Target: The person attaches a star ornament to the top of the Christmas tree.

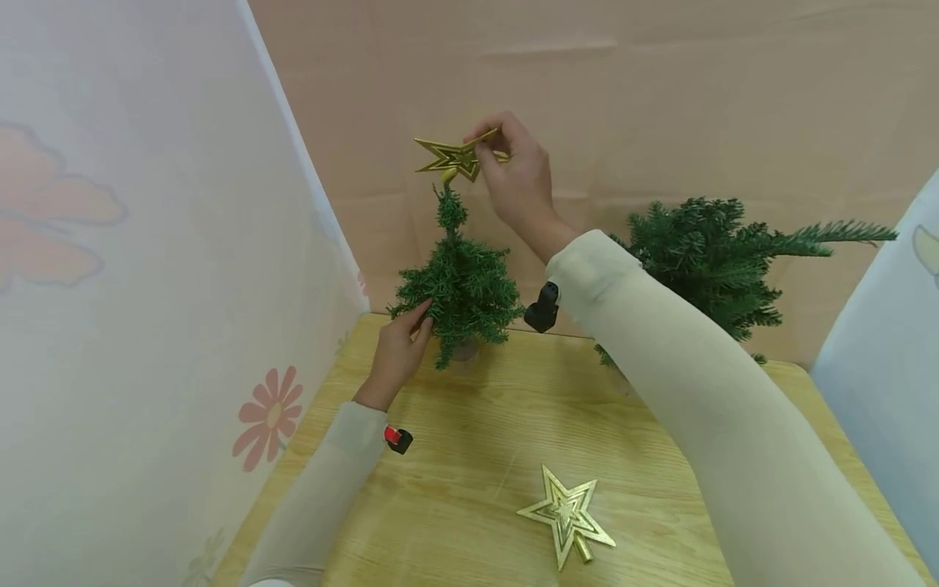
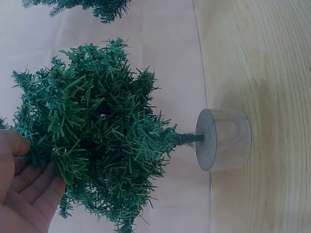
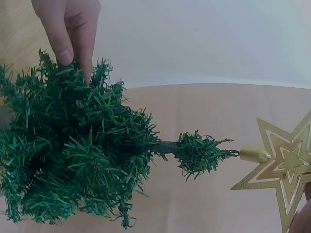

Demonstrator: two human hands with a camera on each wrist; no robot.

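Note:
My right hand (image 1: 519, 175) pinches a gold star tree topper (image 1: 460, 159) by its points, above a small artificial Christmas tree (image 1: 458, 285). In the right wrist view the topper's tubular socket (image 3: 254, 154) is right at the tree's thin tip (image 3: 206, 154). Low on the tree's left side, my left hand (image 1: 399, 350) holds the outer branches between thumb and fingers; the fingertips are partly hidden in the needles. The tree stands upright on a round, pale base (image 2: 224, 140).
Another gold star topper (image 1: 565, 514) lies flat near the front of the wooden table (image 1: 455, 497). To the right stands a second green tree (image 1: 697, 253) with one long branch sticking out, partly behind my right sleeve. A flower-patterned panel (image 1: 147, 285) borders the left side.

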